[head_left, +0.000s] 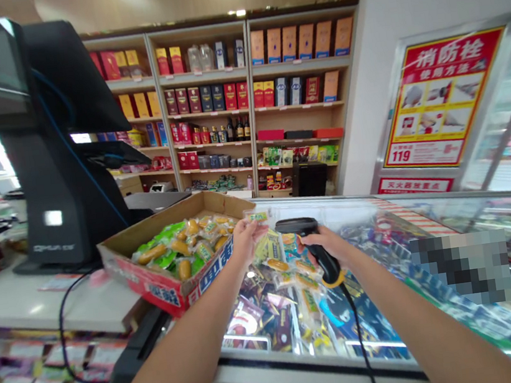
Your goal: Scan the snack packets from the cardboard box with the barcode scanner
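My left hand (248,237) pinches a small wrapped snack (257,216) with a green and yellow label, just above the glass top. In my right hand (327,246) is a black barcode scanner (298,226), its head turned left toward that snack; a cable (356,322) runs down from its handle. Below and between the hands, several wrapped yellow-brown snacks (305,280) lie on the glass. Left of my left hand, an open cardboard box (183,289) holds more of these snacks and some green packets.
A black cash register (65,141) with screens stands on the white counter (9,293) at left. The glass-topped case (354,194) displays many packets underneath. Shelves (202,76) of boxes and bottles line the back wall. A red and yellow sign (444,101) hangs at right.
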Motion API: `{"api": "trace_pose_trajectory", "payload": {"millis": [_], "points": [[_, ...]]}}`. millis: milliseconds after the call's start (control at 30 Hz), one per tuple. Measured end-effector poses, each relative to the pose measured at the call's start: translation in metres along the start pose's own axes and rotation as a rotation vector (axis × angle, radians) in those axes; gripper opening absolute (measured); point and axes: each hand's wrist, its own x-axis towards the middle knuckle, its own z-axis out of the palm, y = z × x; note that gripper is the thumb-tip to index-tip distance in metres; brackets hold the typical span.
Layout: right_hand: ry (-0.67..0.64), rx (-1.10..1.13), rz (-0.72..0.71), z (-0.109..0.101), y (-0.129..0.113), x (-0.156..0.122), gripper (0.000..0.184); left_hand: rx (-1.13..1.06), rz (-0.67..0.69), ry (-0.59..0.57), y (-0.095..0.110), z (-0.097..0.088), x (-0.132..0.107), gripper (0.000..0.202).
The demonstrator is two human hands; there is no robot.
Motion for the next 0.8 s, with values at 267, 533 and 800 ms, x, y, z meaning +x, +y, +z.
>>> {"api": "trace_pose_trajectory", "payload": {"millis": [267, 533, 800], "points": [[-0.031, -0.067, -0.062, 0.018, -0.029, 0.016, 0.022, -0.257, 0.094, 0.202, 0.027, 0.01, 0.003, 0.015], [-0.01, -0.04, -0.047, 0.013, -0.02, 0.011, 0.021, 0.188, -0.068, -0.115, 0.005, -0.004, 0.0, 0.03], [0.129, 0.094, -0.027, -0.019, 0.01, -0.003, 0.017, 1.07, 0.128, -0.777, -0.014, -0.014, -0.013, 0.035]]}}
